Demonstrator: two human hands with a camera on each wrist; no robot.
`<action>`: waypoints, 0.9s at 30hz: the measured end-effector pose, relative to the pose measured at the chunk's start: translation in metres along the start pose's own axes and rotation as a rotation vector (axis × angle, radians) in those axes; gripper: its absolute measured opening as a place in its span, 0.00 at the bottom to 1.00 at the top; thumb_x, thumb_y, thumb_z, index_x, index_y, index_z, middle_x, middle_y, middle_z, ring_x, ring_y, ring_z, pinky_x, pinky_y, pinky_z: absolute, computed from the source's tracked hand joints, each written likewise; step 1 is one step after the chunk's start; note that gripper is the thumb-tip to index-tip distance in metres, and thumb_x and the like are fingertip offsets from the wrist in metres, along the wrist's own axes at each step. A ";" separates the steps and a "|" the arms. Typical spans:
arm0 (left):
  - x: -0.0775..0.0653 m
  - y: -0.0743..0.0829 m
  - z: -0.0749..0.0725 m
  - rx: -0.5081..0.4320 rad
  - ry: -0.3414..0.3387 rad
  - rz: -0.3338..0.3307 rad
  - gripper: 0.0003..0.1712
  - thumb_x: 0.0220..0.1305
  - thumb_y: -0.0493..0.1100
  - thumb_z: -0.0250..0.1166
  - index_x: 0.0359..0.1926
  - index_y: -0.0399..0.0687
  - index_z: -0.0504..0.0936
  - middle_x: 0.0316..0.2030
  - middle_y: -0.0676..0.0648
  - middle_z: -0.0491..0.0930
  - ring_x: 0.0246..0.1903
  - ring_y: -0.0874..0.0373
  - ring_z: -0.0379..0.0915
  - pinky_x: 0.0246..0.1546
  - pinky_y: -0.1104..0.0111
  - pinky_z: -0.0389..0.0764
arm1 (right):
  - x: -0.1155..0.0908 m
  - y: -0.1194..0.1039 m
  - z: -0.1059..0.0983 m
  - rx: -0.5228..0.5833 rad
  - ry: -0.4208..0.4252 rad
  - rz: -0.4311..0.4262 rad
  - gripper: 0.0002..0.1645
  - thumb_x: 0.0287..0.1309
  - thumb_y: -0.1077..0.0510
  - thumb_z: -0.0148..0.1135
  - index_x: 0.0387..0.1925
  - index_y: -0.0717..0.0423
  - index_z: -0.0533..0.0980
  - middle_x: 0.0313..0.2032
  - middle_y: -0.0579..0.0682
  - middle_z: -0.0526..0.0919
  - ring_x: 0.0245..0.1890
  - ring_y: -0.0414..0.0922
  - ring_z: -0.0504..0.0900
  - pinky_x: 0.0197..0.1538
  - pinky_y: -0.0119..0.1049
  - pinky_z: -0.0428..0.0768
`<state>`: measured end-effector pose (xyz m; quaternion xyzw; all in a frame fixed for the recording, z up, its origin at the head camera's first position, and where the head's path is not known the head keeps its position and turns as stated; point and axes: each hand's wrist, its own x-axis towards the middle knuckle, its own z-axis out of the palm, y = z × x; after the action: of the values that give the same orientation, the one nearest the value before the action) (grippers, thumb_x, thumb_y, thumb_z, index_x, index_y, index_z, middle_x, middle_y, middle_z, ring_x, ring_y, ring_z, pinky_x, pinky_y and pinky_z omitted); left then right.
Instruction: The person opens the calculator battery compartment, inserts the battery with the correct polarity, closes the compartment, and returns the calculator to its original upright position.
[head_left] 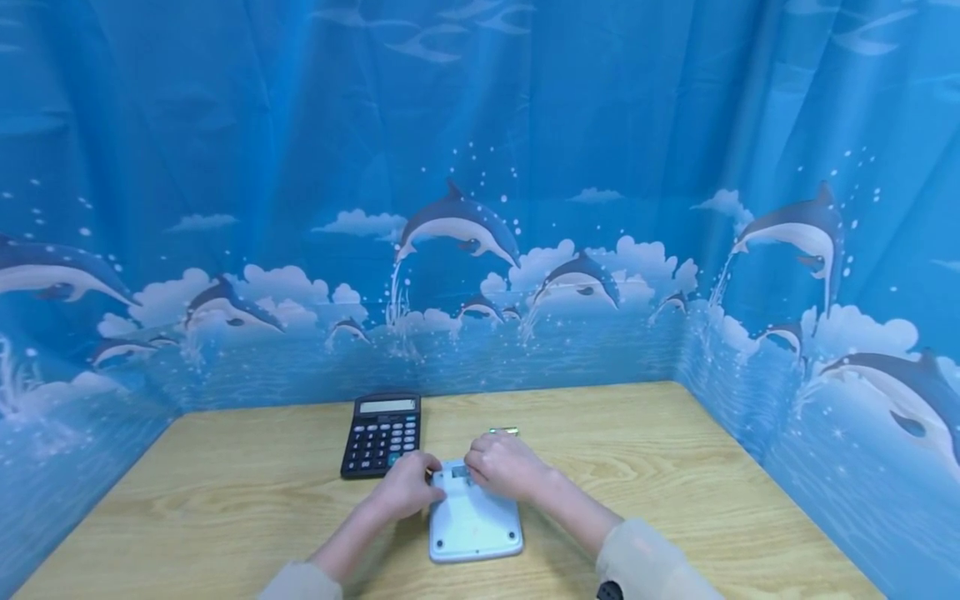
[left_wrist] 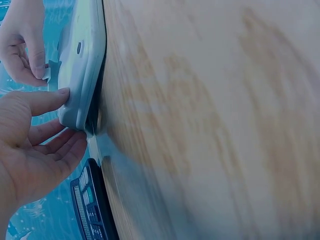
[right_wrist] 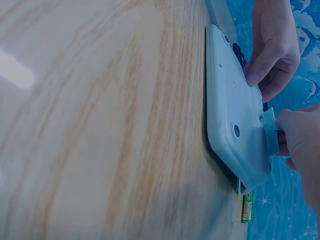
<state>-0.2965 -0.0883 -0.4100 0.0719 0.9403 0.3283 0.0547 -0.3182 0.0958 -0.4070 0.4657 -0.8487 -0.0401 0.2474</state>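
Note:
A white calculator-like device (head_left: 475, 523) lies face down on the table, its back with small dark feet upward. My left hand (head_left: 406, 487) holds its left edge near the far end, the thumb on the back and the fingers at the side, as the left wrist view shows. At the far end of the back, my right hand (head_left: 504, 467) pinches a small pale battery cover (right_wrist: 271, 131), tilted up from the surface. A dark battery opening (head_left: 459, 472) shows beside the right fingertips, partly covered by them. Whether a battery lies inside, I cannot tell.
A black calculator (head_left: 384, 435) lies face up behind my left hand. A green battery (right_wrist: 247, 207) rests on the table beyond the device, partly hidden behind my right hand in the head view. Blue dolphin-print curtains (head_left: 600, 350) border the wooden table (head_left: 247, 492).

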 end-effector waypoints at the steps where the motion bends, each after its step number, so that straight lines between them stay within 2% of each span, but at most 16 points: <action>1: 0.000 0.000 0.000 -0.001 -0.001 0.003 0.23 0.45 0.35 0.71 0.45 0.34 0.78 0.39 0.44 0.76 0.35 0.54 0.73 0.38 0.61 0.80 | 0.000 0.000 0.000 -0.002 -0.007 0.003 0.06 0.57 0.54 0.59 0.33 0.49 0.81 0.30 0.42 0.81 0.33 0.39 0.79 0.43 0.33 0.76; 8: 0.001 -0.001 -0.001 -0.005 -0.007 0.016 0.22 0.45 0.35 0.71 0.45 0.34 0.78 0.38 0.44 0.77 0.35 0.54 0.73 0.37 0.61 0.80 | -0.002 0.002 0.000 -0.005 0.008 -0.009 0.07 0.58 0.53 0.60 0.34 0.48 0.81 0.31 0.43 0.82 0.35 0.39 0.79 0.45 0.34 0.77; 12: -0.001 -0.001 -0.001 -0.013 -0.010 0.013 0.22 0.45 0.34 0.71 0.45 0.33 0.78 0.38 0.44 0.77 0.34 0.54 0.73 0.37 0.61 0.80 | -0.002 0.002 0.000 0.049 0.021 0.001 0.05 0.56 0.56 0.61 0.33 0.49 0.82 0.30 0.43 0.82 0.33 0.38 0.79 0.42 0.31 0.77; 21: -0.004 0.002 -0.003 -0.011 -0.015 -0.005 0.23 0.46 0.35 0.71 0.45 0.34 0.77 0.39 0.43 0.76 0.35 0.56 0.73 0.38 0.62 0.80 | 0.007 0.004 -0.007 0.279 -0.076 0.145 0.06 0.55 0.61 0.60 0.33 0.53 0.82 0.31 0.45 0.83 0.34 0.39 0.81 0.40 0.27 0.78; 27: -0.001 -0.001 -0.002 -0.023 -0.011 0.001 0.23 0.44 0.34 0.71 0.44 0.33 0.78 0.39 0.43 0.76 0.35 0.54 0.73 0.38 0.61 0.80 | 0.009 0.007 -0.009 0.350 -0.131 0.202 0.06 0.56 0.61 0.61 0.35 0.54 0.82 0.34 0.46 0.83 0.37 0.40 0.81 0.41 0.28 0.78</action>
<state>-0.2956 -0.0904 -0.4087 0.0737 0.9361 0.3387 0.0605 -0.3237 0.0937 -0.3931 0.4104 -0.8994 0.1030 0.1099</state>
